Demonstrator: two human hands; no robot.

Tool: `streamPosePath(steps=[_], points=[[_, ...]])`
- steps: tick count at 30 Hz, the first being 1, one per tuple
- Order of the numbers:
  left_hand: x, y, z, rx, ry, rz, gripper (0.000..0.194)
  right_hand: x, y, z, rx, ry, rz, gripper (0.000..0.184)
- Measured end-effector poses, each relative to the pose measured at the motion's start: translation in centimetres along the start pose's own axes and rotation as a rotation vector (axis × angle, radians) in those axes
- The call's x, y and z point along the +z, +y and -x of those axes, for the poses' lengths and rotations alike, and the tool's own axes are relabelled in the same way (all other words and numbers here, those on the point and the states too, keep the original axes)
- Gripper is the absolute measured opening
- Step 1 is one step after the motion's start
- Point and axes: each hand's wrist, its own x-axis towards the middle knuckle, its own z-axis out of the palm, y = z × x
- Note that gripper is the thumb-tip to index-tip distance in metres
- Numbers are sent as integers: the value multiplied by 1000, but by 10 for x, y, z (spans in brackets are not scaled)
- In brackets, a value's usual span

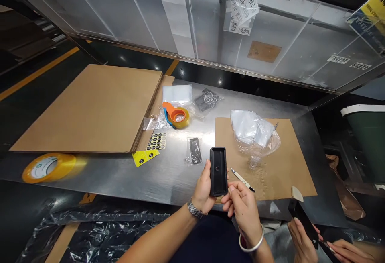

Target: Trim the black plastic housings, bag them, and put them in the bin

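Note:
A black rectangular plastic case (pixel 218 170), hollow with a small round mark inside, is held upright in my left hand (pixel 205 188). The left fingers go behind it and the thumb lies along its left side. My right hand (pixel 242 200) is at the case's lower right edge, thumb and forefinger pinched together. What the pinch holds, if anything, is too small to make out. Just right of the case, a craft knife (pixel 243 180) lies on a cardboard sheet (pixel 285 162). Left of it, a clear bag holds a similar black piece (pixel 195 150).
Stacked cardboard (pixel 90 110) covers the left of the metal table (pixel 120 178). A tape roll (pixel 48 168), an orange tape dispenser (pixel 176 114), sticker sheets (pixel 156 141) and clear bags (pixel 249 128) lie about. A co-worker's hands (pixel 303 239) hold another black piece at lower right.

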Motion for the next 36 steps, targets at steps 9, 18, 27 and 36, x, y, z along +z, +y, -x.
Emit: streamPosePath(steps=[9,18,27,36], points=[[-1,1,3,59,23,-36,56,1,-3,1,38,-41,-47,38],[-6,-6,5,113,32,-106,56,-3,1,3,23,3,92,19],[-6,-9,16,25,-94,-90,48,-15,-21,-9,-292,219,235,39],[-10,-25,25,136,-2,-282,41,-15,-33,-19,-335,313,381,30]])
